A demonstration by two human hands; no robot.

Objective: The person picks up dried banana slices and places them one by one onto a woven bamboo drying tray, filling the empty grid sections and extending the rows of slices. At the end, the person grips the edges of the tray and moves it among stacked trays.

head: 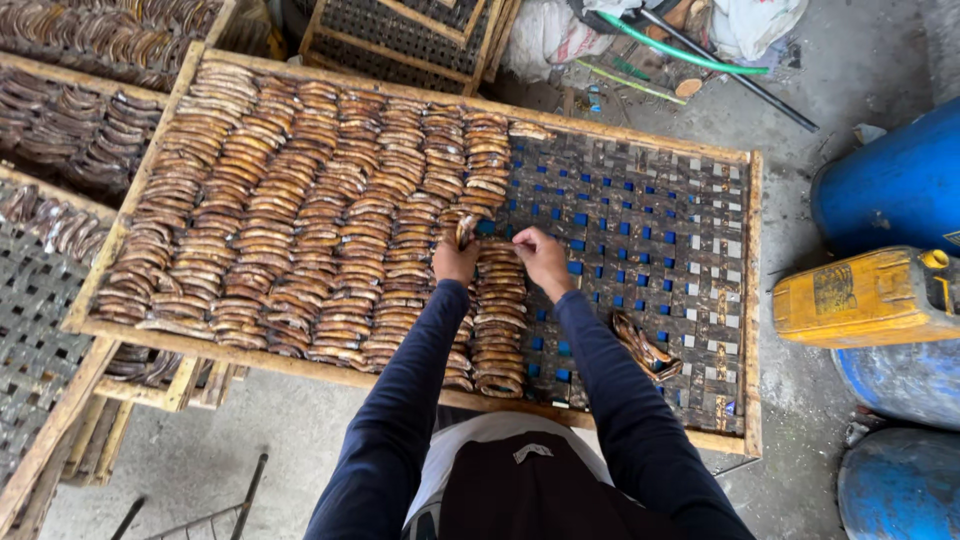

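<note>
Holding a curved brown strip (465, 231) upright between pinched fingers, left hand (455, 260) over the woven tray (745, 300), just at the top of the nearest row of strips (498, 320). Strip sticking up above the knuckles, its lower end hidden in the grip. Right hand (542, 257) just beside, fingers bent down and closed narrowly toward the top of the same row, touching or nearly touching it; cannot tell whether anything is pinched there. Both hands close together, well short of the tray's far edge, dark blue sleeves running back toward the body. Left of the hands, many packed rows of the same brown strips (300, 210) covering more than half of the tray, each overlapping the next like scales. Right of the hands, bare lattice with blue showing through the gaps. Small loose heap of strips (645, 348) lying on that bare part, near the right forearm and apart from the rows. Wooden frame around the tray, resting above a grey concrete floor (250, 440). More filled trays (70, 120) stacked to the left. Blue drum (895, 190) and yellow can (865, 295) at the right, close to the tray's edge.
</note>
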